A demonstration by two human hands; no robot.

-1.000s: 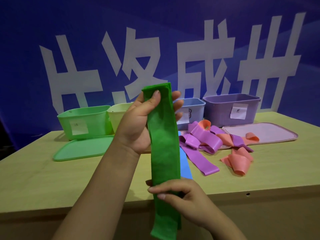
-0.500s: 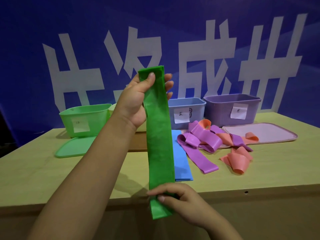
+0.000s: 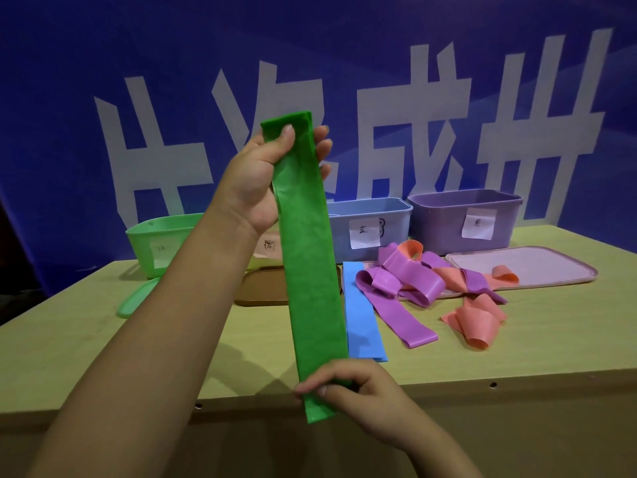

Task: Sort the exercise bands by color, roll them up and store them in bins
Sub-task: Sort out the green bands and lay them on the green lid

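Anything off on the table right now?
Yes: the purple bands and orange bands lie tangled in one heap, one orange band resting on the pink lid. Unsorted, not damaged.

The light is dim and bluish. The raised forearm throws a soft shadow on the pale wooden tabletop (image 3: 103, 339). Wide-angle bending shows at edges; focus is slightly soft.

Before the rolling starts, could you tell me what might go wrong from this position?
1. The green band is held taut in mid-air, the left hand gripping its top and the right hand pinching near the bottom; a slip could let it snap back.
2. The green bin sits behind the left forearm, so a swing could knock it.
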